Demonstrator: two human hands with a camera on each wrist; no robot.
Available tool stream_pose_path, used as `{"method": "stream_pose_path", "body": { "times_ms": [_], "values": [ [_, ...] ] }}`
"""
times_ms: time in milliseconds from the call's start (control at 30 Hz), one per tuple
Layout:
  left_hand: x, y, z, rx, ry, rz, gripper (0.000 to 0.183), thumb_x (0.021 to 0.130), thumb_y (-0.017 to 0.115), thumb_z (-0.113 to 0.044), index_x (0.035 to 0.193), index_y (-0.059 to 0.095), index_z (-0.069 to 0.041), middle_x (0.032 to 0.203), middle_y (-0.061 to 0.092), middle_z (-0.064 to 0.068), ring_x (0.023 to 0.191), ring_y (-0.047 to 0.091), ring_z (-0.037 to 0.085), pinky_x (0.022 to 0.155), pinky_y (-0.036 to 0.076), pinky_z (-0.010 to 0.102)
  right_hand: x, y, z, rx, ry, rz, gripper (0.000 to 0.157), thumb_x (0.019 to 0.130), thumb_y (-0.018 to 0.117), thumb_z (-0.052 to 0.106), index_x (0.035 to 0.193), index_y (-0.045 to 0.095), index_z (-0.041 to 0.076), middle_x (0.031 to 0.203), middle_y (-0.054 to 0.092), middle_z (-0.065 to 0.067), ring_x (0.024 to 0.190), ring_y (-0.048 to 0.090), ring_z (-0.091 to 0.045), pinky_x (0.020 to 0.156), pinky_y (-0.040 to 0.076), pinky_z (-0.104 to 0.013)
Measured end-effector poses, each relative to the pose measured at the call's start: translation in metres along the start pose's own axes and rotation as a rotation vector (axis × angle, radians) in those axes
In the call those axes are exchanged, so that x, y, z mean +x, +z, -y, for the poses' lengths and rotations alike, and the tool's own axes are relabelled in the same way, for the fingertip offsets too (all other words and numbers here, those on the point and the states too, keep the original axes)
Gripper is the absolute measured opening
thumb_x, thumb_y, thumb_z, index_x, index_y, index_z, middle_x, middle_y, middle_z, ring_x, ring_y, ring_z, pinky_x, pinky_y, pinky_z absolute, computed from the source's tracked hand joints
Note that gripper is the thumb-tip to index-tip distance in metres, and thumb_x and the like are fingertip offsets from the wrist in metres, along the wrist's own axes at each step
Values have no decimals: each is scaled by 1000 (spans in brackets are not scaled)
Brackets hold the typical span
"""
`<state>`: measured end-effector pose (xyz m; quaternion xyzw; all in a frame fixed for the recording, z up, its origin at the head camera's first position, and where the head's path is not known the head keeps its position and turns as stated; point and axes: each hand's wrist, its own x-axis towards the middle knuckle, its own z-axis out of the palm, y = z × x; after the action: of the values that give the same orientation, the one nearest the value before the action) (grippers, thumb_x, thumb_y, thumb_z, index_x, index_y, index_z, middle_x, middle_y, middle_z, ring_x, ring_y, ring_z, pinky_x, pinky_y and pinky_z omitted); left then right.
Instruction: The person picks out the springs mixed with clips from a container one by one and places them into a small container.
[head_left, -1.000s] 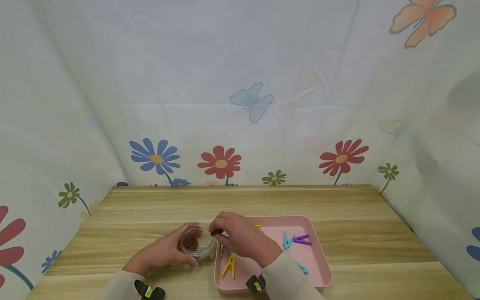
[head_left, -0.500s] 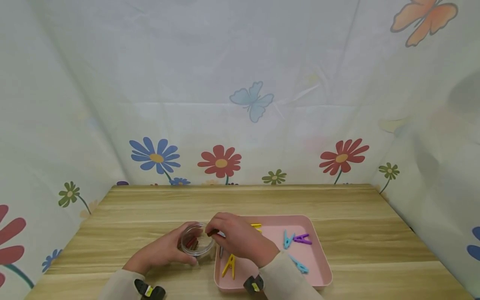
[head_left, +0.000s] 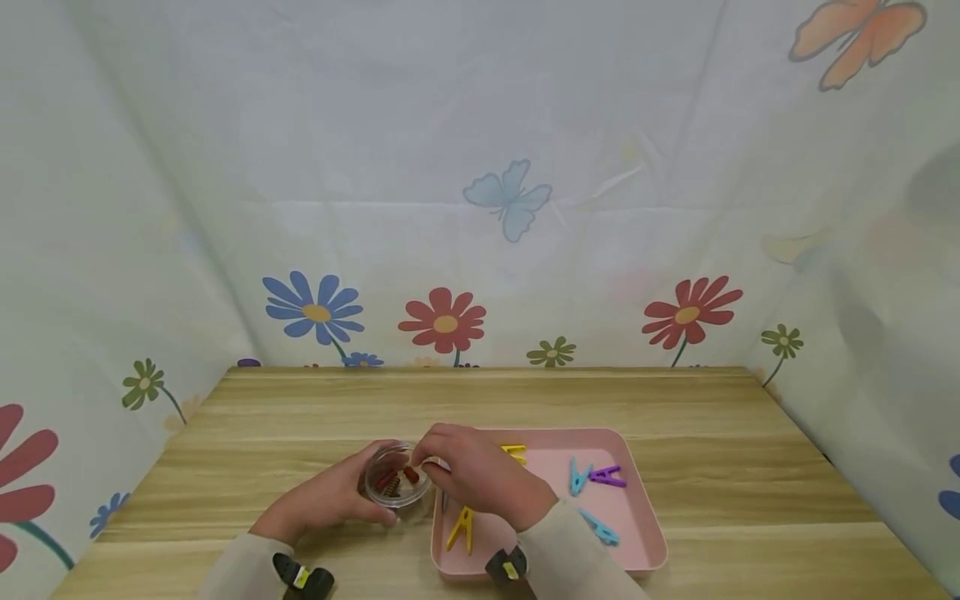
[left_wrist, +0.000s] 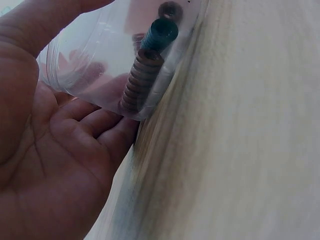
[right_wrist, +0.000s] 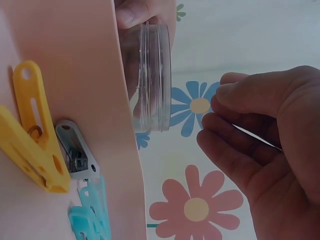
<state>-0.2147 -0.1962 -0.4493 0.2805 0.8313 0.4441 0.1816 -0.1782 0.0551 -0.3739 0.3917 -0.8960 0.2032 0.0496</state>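
Observation:
My left hand (head_left: 333,500) grips a clear plastic jar (head_left: 402,501) on the table, its mouth facing up. Inside lie several coil springs; a reddish one (head_left: 411,474) shows through the mouth, and in the left wrist view a brown spring (left_wrist: 141,80) leans beside a teal one (left_wrist: 161,35). Above the jar's right rim hovers my right hand (head_left: 480,471). In the right wrist view its fingers (right_wrist: 227,157) are loosely bent near the thumb, with nothing between them.
A pink tray (head_left: 645,521) sits right of the jar, partly under the right forearm. It holds clothespins: yellow (head_left: 461,529), light blue (head_left: 600,527), purple (head_left: 607,476) and a grey one (right_wrist: 77,150). Flower-printed cloth (head_left: 585,250) hangs behind the table (head_left: 300,417).
The right hand has moved slightly left over the jar and let go of a reddish spring, which now lies inside. The left hand keeps its hold on the jar.

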Motion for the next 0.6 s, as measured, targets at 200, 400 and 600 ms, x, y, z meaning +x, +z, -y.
{"method": "stream_pose_path", "body": {
  "times_ms": [200,400,600],
  "values": [
    [-1,0,-1,-7,-14,2,87,75,83,-31,146,33,-25,143,51,2,130,48,25,98,41,17,-1,0,1,0,10,5,16,96,60,17,109,69,22,107,65,11,102,61,-3,95,49,-21],
    [-1,0,-2,-20,-19,8,86,75,83,-30,146,34,-23,142,51,3,131,47,26,97,40,14,-2,-3,0,1,15,7,16,95,61,17,109,69,23,107,66,11,102,61,-3,96,49,-22],
    [-1,0,-2,-41,-23,13,87,76,83,-29,146,33,-22,143,50,4,131,47,26,97,41,15,-4,-5,0,7,11,-1,16,95,62,17,109,69,22,107,66,10,103,61,-4,96,49,-22]
  ]
}}
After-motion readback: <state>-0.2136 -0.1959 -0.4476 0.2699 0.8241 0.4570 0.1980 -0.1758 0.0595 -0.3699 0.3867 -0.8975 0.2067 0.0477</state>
